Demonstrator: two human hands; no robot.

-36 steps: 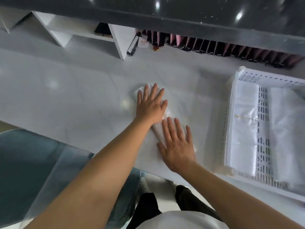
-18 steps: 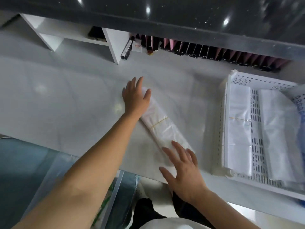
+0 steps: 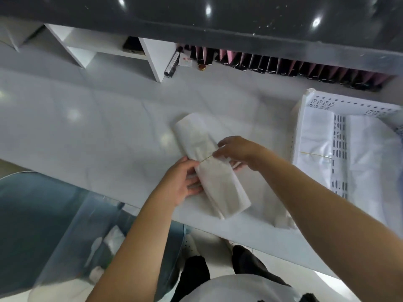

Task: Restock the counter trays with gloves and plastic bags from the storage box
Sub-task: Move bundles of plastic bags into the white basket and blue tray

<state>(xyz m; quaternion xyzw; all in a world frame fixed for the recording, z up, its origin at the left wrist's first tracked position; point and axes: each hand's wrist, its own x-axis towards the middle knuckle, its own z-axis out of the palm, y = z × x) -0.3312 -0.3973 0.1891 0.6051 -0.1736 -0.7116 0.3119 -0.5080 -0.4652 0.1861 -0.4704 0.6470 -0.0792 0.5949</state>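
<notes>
Bag roll (image 3: 210,165) lies diagonal, far-left to near-right. Left hand (image 3: 182,182) grips its near-left flank. Right hand (image 3: 238,152) pinches the band (image 3: 206,159) across its middle.

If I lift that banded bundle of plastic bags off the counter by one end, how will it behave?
The bundle of plastic bags will probably droop, since it is thin folded film. The rubber band pinches its middle, so the layers should stay together. It looks glossy, so it may slip; the left hand and right hand hold it mid-length.
</notes>
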